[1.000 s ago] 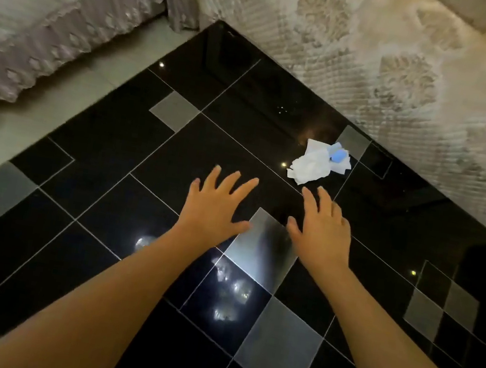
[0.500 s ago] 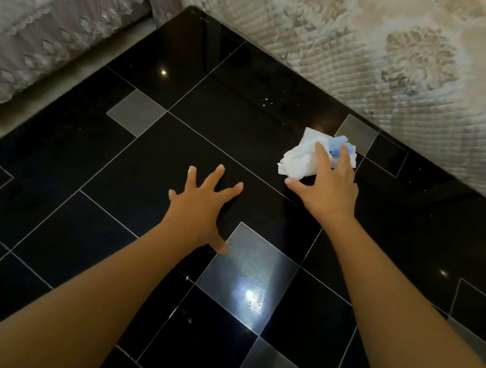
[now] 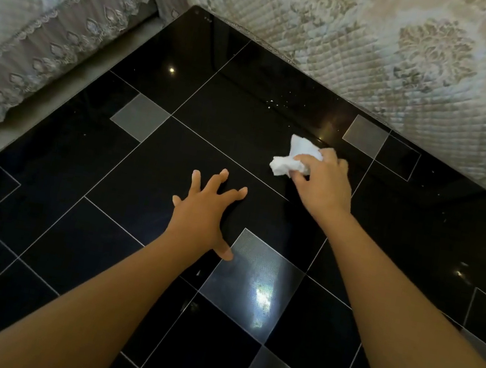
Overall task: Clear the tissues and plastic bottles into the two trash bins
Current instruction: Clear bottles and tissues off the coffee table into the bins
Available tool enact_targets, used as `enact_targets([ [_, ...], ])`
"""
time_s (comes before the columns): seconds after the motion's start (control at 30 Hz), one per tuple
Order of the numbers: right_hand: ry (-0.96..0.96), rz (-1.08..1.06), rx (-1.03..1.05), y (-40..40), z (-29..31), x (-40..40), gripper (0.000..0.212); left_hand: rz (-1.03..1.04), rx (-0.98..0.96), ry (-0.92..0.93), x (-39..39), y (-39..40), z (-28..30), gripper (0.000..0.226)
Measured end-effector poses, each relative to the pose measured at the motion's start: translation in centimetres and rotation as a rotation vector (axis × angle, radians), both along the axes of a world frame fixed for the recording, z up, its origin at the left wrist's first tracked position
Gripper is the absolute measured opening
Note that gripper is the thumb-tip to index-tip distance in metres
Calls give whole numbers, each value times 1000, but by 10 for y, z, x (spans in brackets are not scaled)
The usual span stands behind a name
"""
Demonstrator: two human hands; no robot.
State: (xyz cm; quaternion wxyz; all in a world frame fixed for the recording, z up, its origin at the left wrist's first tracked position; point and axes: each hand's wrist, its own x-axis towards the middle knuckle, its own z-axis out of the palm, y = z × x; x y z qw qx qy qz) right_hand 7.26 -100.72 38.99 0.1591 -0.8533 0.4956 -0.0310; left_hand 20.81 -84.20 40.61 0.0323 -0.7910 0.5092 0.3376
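Note:
A crumpled white tissue [image 3: 292, 158] sits on the glossy black table [image 3: 177, 148], toward its far right side. My right hand [image 3: 323, 182] grips the tissue, fingers curled round it, and the wad sticks out to the left of the fingers. The blue piece seen with the tissue earlier is hidden under my hand. My left hand [image 3: 207, 213] hovers over or rests on the table's middle with fingers spread, holding nothing. No bottle and no trash bin is in view.
A sofa with a quilted, patterned cover [image 3: 414, 58] runs along the table's far right edge. Another lace-trimmed sofa cover [image 3: 47, 25] lies to the left, with a strip of pale floor [image 3: 3, 139] between it and the table. Small white crumbs [image 3: 275, 102] dot the table's far side.
My right hand reached forward to the tissue and closed round it, bunching it up. My left hand stayed spread over the table's middle. The camera moved forward.

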Motion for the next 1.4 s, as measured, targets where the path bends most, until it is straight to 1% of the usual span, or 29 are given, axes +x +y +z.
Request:
enact_targets([
  [0.1, -50, 46, -7, 29, 0, -2, 28, 28, -18, 7, -2, 3, 3, 119],
  [0.23, -89, 75, 62, 71, 6, -6, 27, 86, -27, -45, -9, 10, 3, 117],
  [0.3, -98, 90, 110, 98, 9, -12, 28, 152, -79, -96, -19, 25, 2, 109],
  [0.37, -93, 107, 163, 130, 13, -18, 28, 202, -142, -139, -31, 50, 3, 96],
  [0.5, -96, 127, 274, 191, 25, -24, 28, 253, -225, -139, -44, 114, 13, 75],
  [0.57, -135, 126, 307, 227, 31, -24, 29, 250, -261, -148, -44, 154, 18, 70],
  [0.67, -181, 158, 331, 292, 40, -19, 29, 228, -293, -215, -39, 224, 21, 62],
  [0.77, -236, 234, 374, 368, 50, -9, 28, 272, -302, -264, -31, 303, 19, 59],
  [0.83, -246, 296, 401, 419, 48, -3, 28, 337, -265, -281, -28, 355, 17, 63],
  [0.9, -231, 352, 430, 467, 44, 0, 26, 360, -205, -299, -27, 405, 16, 71],
  [0.93, -219, 374, 446, 488, 40, 1, 26, 362, -197, -304, -27, 429, 14, 72],
  [1.07, -174, 423, 515, 557, 19, 0, 30, 437, -261, -289, -27, 512, 7, 51],
  [1.17, -106, 423, 575, 591, -2, -2, 30, 496, -240, -266, -31, 554, -7, 49],
  [1.23, -27, 443, 598, 606, -18, -5, 31, 515, -223, -242, -35, 575, -18, 50],
  [1.33, 82, 443, 657, 618, -36, -9, 47, 531, -184, -191, -42, 601, -31, 55],
  [1.4, 103, 430, 712, 623, -43, -12, 54, 546, -160, -184, -46, 614, -39, 57],
])
